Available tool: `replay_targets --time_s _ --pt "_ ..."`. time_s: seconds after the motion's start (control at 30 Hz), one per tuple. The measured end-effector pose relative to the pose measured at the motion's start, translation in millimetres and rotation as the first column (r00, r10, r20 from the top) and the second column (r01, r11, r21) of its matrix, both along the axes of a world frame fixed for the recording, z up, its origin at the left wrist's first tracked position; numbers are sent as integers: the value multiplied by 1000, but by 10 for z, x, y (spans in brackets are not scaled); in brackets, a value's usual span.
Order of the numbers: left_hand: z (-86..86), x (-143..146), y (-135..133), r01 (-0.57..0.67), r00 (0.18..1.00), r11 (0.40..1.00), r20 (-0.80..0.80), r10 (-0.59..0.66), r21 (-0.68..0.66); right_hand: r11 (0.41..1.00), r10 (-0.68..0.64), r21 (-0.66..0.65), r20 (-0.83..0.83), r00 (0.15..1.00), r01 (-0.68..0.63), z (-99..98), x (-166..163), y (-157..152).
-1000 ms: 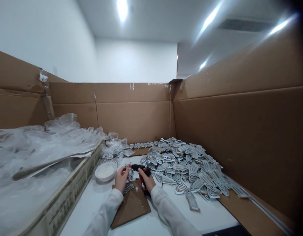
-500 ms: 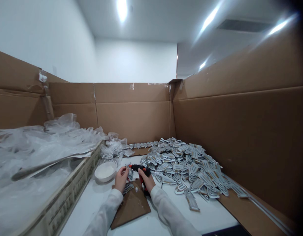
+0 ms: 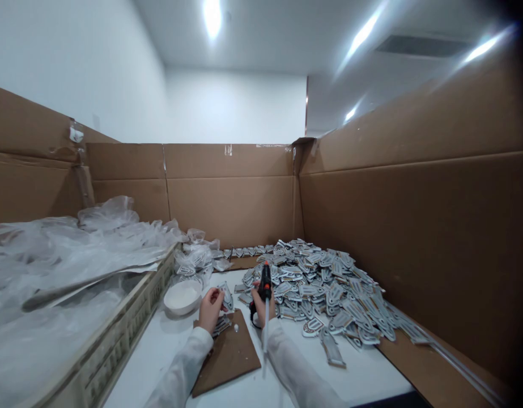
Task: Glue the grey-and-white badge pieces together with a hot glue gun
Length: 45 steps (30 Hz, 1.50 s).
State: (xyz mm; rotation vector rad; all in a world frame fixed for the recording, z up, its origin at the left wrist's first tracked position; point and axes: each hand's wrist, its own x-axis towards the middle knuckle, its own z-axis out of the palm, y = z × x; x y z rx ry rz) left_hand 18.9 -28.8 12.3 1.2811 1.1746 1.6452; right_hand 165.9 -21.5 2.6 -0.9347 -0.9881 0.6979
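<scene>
My left hand [image 3: 210, 309] pinches a small grey-and-white shield-shaped piece [image 3: 225, 295] above a brown cardboard mat [image 3: 229, 357]. My right hand [image 3: 261, 303] grips a black glue gun [image 3: 266, 281] with an orange tip, held upright with the nozzle pointing away from me and a white glue stick [image 3: 265, 326] trailing back. A few similar pieces [image 3: 221, 324] and a white blob [image 3: 236, 327] lie on the mat by my left hand. A big heap of the same pieces [image 3: 324, 289] spreads to the right of the gun.
A white bowl [image 3: 182, 296] stands left of my left hand. A beige plastic crate [image 3: 129, 323] full of crumpled clear plastic [image 3: 66, 249] runs along the left. Tall cardboard walls [image 3: 414, 226] enclose the white table [image 3: 363, 374] at the back and right.
My right hand has swung the glue gun from pointing left at the piece to upright, nozzle away. My left hand has drawn the piece slightly clear of the gun.
</scene>
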Motion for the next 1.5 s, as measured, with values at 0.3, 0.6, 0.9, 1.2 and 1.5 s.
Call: replay_targets --time_s 0.3,0.6,0.9,1.2,1.5 --pt "25 -9 -34 34 999 998 2 -34 -60 870 449 -253 52 892 -423 54 -112 -153" --pt "16 -11 -40 38 999 993 -32 -42 -110 853 461 -256 -37 887 -454 189 -99 -268" --pt "2 15 -51 68 997 984 -35 -74 -162 899 407 -147 -72 911 -413 116 -114 -215" --pt "261 -501 -77 -456 467 832 -710 527 317 969 -191 -149 47 980 196 -16 113 79" --pt "153 -692 -81 -543 136 825 -953 271 158 985 -111 -103 221 969 137 -77 114 123"
